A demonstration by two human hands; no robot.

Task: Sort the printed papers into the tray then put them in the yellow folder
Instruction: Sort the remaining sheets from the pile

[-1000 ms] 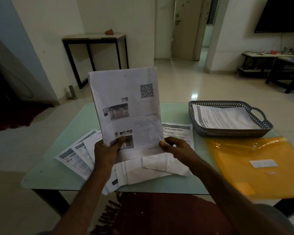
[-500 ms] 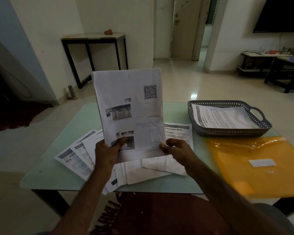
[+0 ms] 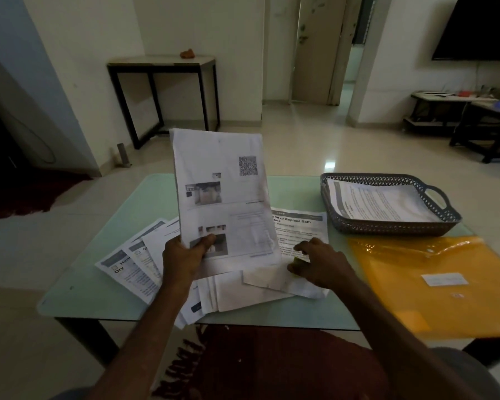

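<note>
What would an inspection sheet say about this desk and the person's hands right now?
Surface: pale green glass table, in dim light.
Job's things: printed sheet held upright; loose papers fanned on the table; grey tray holding stacked papers; yellow folder flat, nearer than the tray.
Clutter: nothing seen.
Hands: left hand grips the printed sheet's lower edge; right hand rests on the loose papers, grip unclear.
Cables: thin looped line on the left wall, perhaps a cable.
Surroundings: side table, door, wall screen, red rug.
</note>
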